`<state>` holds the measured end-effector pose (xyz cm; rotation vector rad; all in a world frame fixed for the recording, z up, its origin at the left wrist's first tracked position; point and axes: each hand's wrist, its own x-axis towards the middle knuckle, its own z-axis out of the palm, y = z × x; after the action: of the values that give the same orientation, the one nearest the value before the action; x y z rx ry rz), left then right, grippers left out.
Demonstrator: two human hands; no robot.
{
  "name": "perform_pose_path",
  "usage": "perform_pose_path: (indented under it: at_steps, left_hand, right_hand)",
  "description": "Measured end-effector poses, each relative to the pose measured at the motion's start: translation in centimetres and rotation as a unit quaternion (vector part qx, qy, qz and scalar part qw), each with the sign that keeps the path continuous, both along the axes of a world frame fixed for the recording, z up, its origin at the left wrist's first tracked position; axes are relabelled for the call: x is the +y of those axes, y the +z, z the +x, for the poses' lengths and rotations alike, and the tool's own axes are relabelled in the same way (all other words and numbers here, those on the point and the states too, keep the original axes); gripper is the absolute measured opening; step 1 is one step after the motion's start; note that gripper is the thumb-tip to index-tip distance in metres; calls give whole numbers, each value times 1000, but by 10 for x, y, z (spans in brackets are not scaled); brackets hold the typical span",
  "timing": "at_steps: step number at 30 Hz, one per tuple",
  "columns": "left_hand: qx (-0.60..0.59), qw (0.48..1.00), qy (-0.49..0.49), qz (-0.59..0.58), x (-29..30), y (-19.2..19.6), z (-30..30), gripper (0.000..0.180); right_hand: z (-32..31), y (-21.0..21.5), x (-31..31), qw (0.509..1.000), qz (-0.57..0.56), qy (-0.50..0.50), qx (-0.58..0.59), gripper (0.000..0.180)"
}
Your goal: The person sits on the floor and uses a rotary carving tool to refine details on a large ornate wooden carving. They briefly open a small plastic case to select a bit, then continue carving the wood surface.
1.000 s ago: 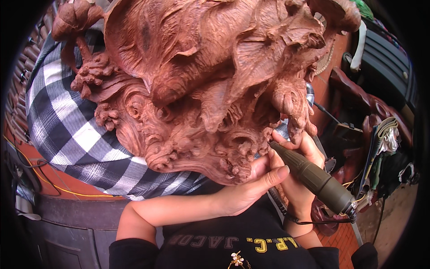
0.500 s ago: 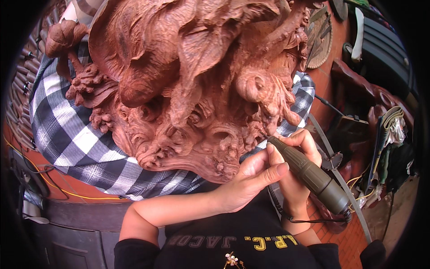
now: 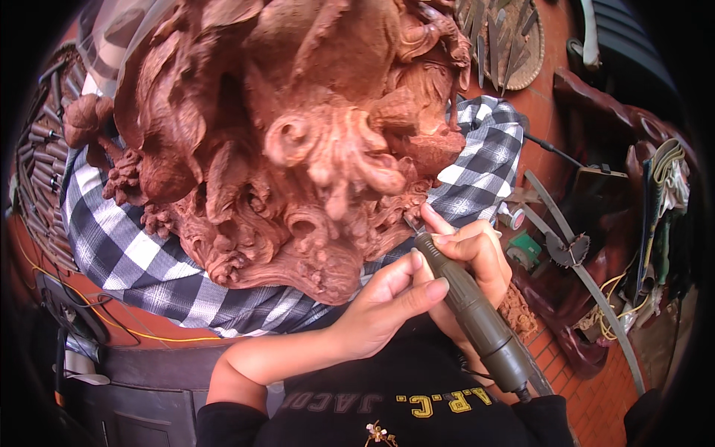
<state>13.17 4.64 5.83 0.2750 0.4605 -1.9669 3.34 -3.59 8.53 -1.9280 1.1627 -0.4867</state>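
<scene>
**Reddish wood under the bit: keeping the rotary tool steady at the lower edge**

Reddish-brown carving (image 3: 290, 141), big and deeply scrolled, fills the upper middle of the view and sits on a black-and-white checked cloth (image 3: 126, 253) spread over the surface (image 3: 149, 331). Rows of chisels (image 3: 41, 171) lie at far left.

Left hand (image 3: 380, 302) reaches up from below, fingers loosely curled, thumb and forefinger pressed against the barrel of the rotary handpiece (image 3: 473, 320) as a brace. Worth keeping that contact: it likely damps chatter.

Right hand (image 3: 469, 249) is wrapped around the olive-green barrel near its nose, pen-fashion. The bit meets the carving's lower right rim, just above the cloth; the exact contact point is too small to make out.

Judgement: light pressure and short strokes, following the curl of the scroll. The cloth lies close to the bit, so a snag seems the main risk. Cord trails off low right; keep it slack.

More tools (image 3: 499, 37) lie at upper right.
</scene>
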Motion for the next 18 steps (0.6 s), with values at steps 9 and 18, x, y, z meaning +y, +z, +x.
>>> perform_pose_path:
  at_steps: [9,18]
  left_hand:
    - [-74,996,-41,-13,-2,-3,-7,51]
    - [-156,983,-92,8,1,-4,-7,42]
  right_hand:
    - [-10,-8,2,999,-13,-18,-34,18]
    - [-24,-30,15,990,-62,-25,-123,21]
